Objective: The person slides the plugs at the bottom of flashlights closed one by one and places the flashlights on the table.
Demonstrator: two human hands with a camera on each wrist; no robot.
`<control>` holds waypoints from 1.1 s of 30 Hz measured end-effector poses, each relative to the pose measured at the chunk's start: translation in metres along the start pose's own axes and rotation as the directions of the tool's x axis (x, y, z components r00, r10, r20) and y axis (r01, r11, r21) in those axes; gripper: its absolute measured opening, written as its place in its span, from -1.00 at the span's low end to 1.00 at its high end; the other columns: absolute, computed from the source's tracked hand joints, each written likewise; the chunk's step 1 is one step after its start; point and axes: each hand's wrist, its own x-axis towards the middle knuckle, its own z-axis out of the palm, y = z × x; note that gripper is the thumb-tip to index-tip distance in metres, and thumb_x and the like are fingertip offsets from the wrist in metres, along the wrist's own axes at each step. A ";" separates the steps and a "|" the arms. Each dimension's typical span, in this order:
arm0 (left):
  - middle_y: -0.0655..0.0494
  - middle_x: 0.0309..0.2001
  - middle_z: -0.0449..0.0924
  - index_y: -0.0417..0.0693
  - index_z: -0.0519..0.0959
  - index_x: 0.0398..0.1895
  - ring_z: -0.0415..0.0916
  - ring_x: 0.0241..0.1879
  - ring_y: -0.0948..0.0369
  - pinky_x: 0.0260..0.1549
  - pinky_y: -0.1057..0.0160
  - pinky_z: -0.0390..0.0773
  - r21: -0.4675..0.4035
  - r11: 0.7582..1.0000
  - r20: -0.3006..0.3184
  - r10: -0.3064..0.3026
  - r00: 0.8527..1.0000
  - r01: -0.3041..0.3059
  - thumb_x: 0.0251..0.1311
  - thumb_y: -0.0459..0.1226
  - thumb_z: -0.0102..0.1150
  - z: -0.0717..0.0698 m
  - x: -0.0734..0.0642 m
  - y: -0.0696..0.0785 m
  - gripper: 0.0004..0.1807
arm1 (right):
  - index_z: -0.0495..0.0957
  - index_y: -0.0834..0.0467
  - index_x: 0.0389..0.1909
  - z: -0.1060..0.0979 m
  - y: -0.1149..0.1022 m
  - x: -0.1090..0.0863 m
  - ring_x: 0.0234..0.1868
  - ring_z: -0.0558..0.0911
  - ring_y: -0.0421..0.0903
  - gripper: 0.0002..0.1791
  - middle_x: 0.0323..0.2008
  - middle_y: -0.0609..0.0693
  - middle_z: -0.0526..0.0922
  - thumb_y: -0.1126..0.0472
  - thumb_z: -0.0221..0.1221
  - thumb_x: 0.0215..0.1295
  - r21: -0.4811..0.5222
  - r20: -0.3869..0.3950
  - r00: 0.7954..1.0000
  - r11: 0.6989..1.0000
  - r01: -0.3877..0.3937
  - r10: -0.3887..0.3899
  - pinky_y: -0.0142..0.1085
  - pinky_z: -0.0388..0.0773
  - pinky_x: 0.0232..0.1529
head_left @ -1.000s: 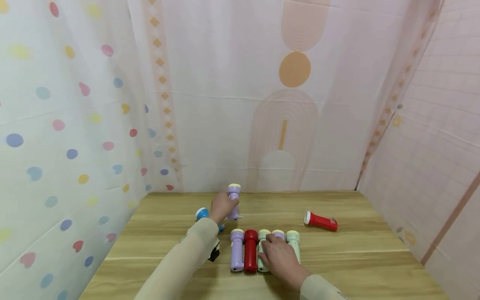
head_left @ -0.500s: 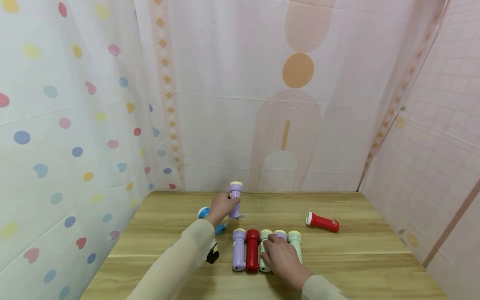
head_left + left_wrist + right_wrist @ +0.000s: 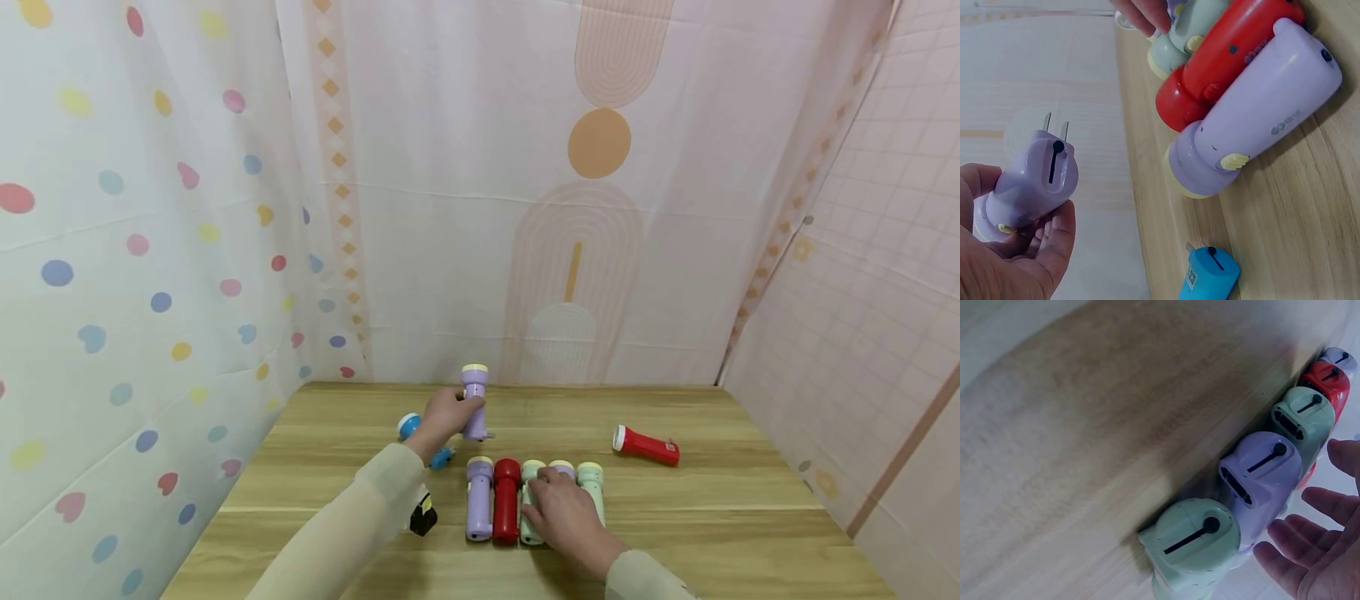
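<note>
My left hand (image 3: 444, 415) grips a lilac flashlight (image 3: 1035, 178) upright above the table's far part. Two metal plug prongs (image 3: 1055, 127) stick out of its tail. Near me stands a row of flashlights lying side by side: lilac (image 3: 478, 504), red (image 3: 506, 508), mint green (image 3: 532, 532), a second lilac one (image 3: 1266, 462) and a second mint one (image 3: 1194, 540). Over the row's right part lies my right hand (image 3: 564, 510), its fingers loosely extended in the right wrist view and holding nothing. It hides much of the second lilac flashlight in the head view.
A blue flashlight (image 3: 1210, 275), prongs out, lies left of the row, partly behind my left arm. Close by is a black object (image 3: 423, 518), partly covered by my sleeve. At the right lies a red flashlight (image 3: 647, 446) with a white head. Curtains (image 3: 465, 208) enclose the wooden table.
The head view has shifted slightly. My left forearm sits a little farther left, showing more of the blue flashlight and the held one's prongs. My right hand has stayed over the row.
</note>
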 end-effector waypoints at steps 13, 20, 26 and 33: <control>-0.17 -0.24 0.63 -0.40 0.60 -0.18 0.63 -0.30 0.05 -0.32 0.12 0.67 -0.164 0.986 0.049 -0.015 0.999 0.023 0.29 -0.19 0.23 -0.005 -0.014 0.007 -0.65 | 0.63 0.22 0.01 -0.010 -0.002 0.015 0.00 0.62 0.14 -0.56 0.03 0.19 0.61 0.00 0.32 0.25 0.065 -0.041 0.998 0.996 -0.053 0.056 0.01 0.61 -0.15; -0.19 -0.27 0.62 -0.43 0.58 -0.20 0.63 -0.34 0.06 -0.35 0.14 0.67 -0.231 0.972 0.096 -0.012 0.995 0.034 0.31 -0.20 0.20 -0.003 -0.018 0.003 -0.64 | 0.56 0.23 0.15 -0.014 -0.004 0.024 0.05 0.61 0.15 -0.45 0.09 0.18 0.58 -0.08 0.26 0.32 0.152 -0.038 0.993 0.983 -0.106 0.113 0.05 0.59 -0.08; -0.17 -0.23 0.62 -0.44 0.56 -0.11 0.62 -0.32 0.09 -0.31 0.15 0.67 -0.242 0.968 0.092 -0.048 0.995 0.069 0.34 -0.21 0.19 0.000 -0.022 0.005 -0.64 | 0.52 0.19 0.22 -0.018 -0.009 0.031 0.06 0.61 0.10 -0.40 0.10 0.14 0.58 -0.13 0.23 0.33 0.187 -0.061 0.991 0.976 -0.108 0.121 0.02 0.59 -0.05; -0.13 -0.29 0.61 -0.44 0.55 -0.14 0.58 -0.38 0.13 -0.31 0.12 0.67 -0.263 0.963 0.128 -0.031 0.991 0.064 0.31 -0.20 0.20 0.003 -0.030 0.005 -0.63 | 0.49 0.17 0.27 -0.019 -0.014 0.034 0.10 0.60 0.07 -0.37 0.11 0.10 0.58 -0.14 0.24 0.32 0.223 -0.117 0.990 0.973 -0.056 0.084 0.00 0.58 -0.02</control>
